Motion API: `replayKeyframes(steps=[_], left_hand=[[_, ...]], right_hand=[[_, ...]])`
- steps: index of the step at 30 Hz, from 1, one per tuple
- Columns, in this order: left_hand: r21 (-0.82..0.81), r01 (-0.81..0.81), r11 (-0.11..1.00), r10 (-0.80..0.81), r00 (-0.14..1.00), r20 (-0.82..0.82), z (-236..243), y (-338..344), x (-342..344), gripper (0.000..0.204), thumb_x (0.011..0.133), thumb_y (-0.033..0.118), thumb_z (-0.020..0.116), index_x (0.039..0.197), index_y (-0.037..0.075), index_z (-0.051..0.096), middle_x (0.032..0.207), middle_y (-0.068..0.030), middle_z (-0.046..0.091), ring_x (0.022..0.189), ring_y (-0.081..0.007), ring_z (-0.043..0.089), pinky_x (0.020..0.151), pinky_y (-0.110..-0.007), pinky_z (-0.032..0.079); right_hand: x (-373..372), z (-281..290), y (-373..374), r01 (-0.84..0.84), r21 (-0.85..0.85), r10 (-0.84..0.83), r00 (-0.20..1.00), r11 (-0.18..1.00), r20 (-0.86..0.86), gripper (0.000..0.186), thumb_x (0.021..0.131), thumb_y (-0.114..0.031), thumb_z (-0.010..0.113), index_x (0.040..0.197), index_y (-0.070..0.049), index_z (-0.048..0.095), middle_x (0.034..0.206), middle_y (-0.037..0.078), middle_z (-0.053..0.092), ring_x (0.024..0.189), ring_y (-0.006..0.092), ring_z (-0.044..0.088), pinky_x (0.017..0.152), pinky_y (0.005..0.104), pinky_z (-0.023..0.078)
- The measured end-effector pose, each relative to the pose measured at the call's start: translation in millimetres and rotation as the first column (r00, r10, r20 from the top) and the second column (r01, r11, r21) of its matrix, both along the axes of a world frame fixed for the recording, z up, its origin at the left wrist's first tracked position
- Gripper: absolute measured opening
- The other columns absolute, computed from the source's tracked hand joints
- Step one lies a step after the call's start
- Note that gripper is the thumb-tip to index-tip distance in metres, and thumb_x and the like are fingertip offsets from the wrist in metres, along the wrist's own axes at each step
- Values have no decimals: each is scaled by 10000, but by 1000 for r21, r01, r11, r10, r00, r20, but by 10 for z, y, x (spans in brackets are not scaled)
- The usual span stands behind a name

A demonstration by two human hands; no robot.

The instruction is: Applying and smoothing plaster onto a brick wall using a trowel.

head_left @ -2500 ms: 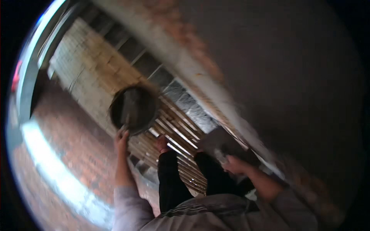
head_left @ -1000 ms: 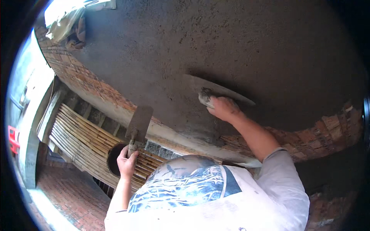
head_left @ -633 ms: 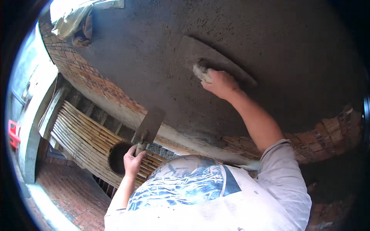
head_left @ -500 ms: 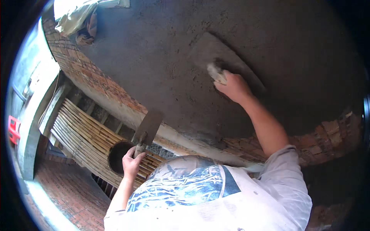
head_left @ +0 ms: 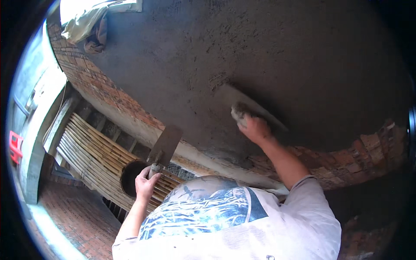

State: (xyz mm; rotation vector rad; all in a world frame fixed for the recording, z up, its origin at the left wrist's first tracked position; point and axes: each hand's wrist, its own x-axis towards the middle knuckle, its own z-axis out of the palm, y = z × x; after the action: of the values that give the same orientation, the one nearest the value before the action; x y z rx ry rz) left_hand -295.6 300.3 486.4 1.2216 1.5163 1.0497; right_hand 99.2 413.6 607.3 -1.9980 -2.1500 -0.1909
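Observation:
My right hand [head_left: 256, 129] is closed around the handle of a plastering float [head_left: 262, 107], whose long flat blade lies against or very close to the wet grey plaster [head_left: 182, 69] on the wall. The plaster is rough and pitted above the float's upper end. Lower down on the left, my left hand [head_left: 145, 184] grips a trowel [head_left: 167, 141] by its handle. The trowel's blade points up, beside the plaster's lower edge. A round dark bucket [head_left: 131, 178] sits just left of that hand, its contents hard to make out.
Bamboo poles [head_left: 93, 151] lashed together form a platform under the bucket. Bare brick [head_left: 366, 158] borders the plaster at lower right, and more brick [head_left: 108, 93] at left. Cloths [head_left: 89, 26] hang at the upper left opening. A red plastic object [head_left: 16, 146] stands far left.
My right hand has moved the float down the wall, slightly left. My left hand and the trowel have barely moved.

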Motion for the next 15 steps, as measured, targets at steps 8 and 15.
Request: replayKeyframes(steps=[8, 15], left_hand=[[-20, 3, 1000, -3, 1000, -19, 86, -50, 107, 385, 697, 170, 683, 1030, -9, 609, 835, -92, 642, 681, -164, 569, 652, -246, 449], [-56, -26, 998, 26, 1000, -3, -75, -93, -96, 391, 691, 187, 685, 1023, -7, 612, 814, -91, 643, 664, -163, 564, 643, -245, 447]], right_hand=[[55, 806, 200, -30, 95, 35, 998, 995, -47, 290, 716, -277, 653, 847, -43, 541, 673, 168, 609, 562, 388, 553, 498, 445, 429], [113, 493, -209, 56, 214, -29, 991, 975, -127, 286, 712, -270, 667, 830, -40, 545, 653, 182, 604, 554, 397, 550, 477, 442, 423]])
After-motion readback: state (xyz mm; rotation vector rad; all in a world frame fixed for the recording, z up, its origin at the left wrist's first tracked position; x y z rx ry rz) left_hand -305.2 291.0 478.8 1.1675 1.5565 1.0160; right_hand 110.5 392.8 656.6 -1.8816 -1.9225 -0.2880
